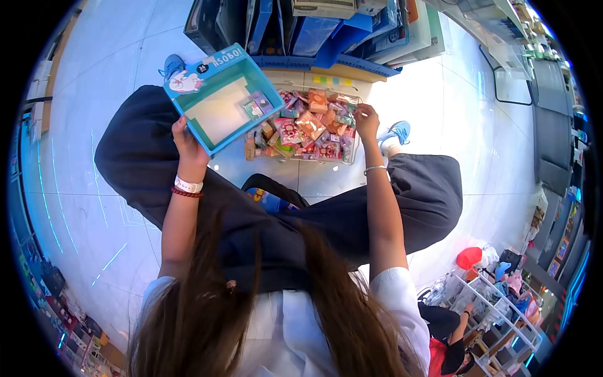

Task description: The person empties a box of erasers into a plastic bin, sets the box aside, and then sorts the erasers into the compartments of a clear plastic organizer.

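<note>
My left hand [188, 143] grips the lower left edge of a blue display box [220, 116], which is tilted and open toward me. Inside it, at the right, lies a small packet [254, 107]; the rest of its inside shows a pale bottom. To the right, a clear tray [357, 147] on the floor is heaped with small colourful packs and orange boxes [310, 125]. My right hand [367, 119] is at the tray's upper right edge, fingers bent together; what they hold, if anything, is too small to name.
Folders and boxes [314, 38] stand on a blue-edged shelf beyond the tray. My legs are folded on either side, with a dark bag [270, 196] between them. A person [449, 333] is beside a white rack [502, 314] at the lower right.
</note>
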`<state>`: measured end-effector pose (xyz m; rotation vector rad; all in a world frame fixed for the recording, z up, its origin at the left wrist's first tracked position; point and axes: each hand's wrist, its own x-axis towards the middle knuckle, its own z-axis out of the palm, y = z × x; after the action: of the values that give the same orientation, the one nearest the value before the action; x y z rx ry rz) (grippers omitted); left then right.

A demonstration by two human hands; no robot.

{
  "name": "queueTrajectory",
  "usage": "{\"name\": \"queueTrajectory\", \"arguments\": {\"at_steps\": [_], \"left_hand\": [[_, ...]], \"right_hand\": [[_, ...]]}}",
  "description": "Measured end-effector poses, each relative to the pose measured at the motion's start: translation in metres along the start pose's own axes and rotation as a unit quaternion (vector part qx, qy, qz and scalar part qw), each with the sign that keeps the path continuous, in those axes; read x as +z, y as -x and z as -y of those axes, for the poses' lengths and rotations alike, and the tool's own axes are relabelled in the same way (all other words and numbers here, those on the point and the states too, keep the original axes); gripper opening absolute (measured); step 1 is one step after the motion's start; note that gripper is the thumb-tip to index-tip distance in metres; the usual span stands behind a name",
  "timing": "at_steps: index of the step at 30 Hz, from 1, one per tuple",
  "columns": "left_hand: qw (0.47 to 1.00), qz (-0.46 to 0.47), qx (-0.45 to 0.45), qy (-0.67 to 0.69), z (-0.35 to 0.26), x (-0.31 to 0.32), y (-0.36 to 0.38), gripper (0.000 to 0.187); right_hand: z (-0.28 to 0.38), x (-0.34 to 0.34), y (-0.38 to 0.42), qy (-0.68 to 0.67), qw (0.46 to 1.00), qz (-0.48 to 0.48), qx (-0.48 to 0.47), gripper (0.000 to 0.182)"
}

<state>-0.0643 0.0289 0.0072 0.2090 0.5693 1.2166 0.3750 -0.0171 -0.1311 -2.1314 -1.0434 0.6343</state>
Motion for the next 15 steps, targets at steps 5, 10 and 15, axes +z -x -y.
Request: {"name": "queueTrajectory", "arguments": {"at_steps": [5, 10, 15], "left_hand": [[1.000, -0.018, 0.022, 0.001, -0.005, 0.010, 0.000, 0.055], [0.999, 0.025, 0.000, 0.030, -0.010, 0.001, -0.006, 0.059], [0.996, 0.055, -0.061, 0.040, -0.002, -0.006, 0.004, 0.056]], "right_hand": [[0.006, 0.005, 0.003, 0.020, 0.995, 0.042, -0.087, 0.030], [0.021, 0.003, -0.012, 0.098, 0.984, 0.024, -0.144, 0.036], [0.172, -0.036, 0.038, -0.148, 0.971, -0.055, -0.182, 0.025]]}}
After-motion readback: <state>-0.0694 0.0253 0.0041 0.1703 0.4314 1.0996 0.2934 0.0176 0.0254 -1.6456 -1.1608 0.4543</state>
